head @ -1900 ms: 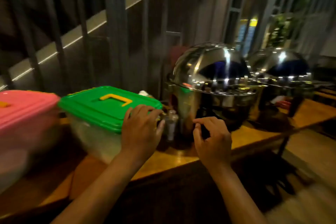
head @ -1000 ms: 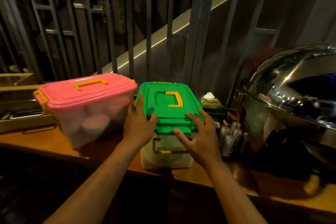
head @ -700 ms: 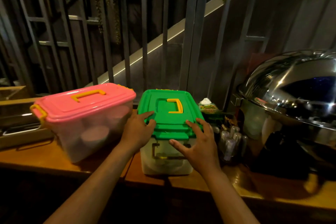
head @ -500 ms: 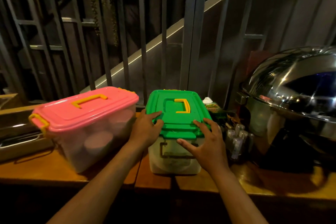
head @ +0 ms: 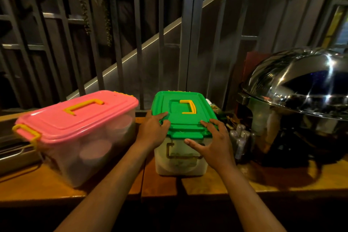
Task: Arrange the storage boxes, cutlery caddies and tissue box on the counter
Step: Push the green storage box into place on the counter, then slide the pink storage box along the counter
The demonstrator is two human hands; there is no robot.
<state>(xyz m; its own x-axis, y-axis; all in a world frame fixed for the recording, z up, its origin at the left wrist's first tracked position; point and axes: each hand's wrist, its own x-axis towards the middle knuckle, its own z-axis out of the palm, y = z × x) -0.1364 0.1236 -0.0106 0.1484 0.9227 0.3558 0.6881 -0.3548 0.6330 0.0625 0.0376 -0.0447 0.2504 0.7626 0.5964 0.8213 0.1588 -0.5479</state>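
Note:
A clear storage box with a green lid (head: 180, 108) and yellow handle stands on the wooden counter (head: 207, 182), short end toward me. My left hand (head: 152, 132) grips the lid's front left corner. My right hand (head: 212, 143) holds the front right corner, fingers on the lid and thumb across the front face. A larger pink-lidded box (head: 79, 118) sits just left of it, apart and angled. Behind the green box's right side a tissue box (head: 209, 102) barely shows. A dark cutlery caddy (head: 240, 137) stands to the right.
A big steel chafing dish with a domed lid (head: 301, 90) fills the counter's right side, close to the caddy. A metal tray (head: 11, 153) lies at the far left. Dark vertical railings run right behind the counter.
The green-lidded box has been turned so its short end faces me and now sits beside the pink-lidded box. Both hands have stayed on its front corners over the last half second.

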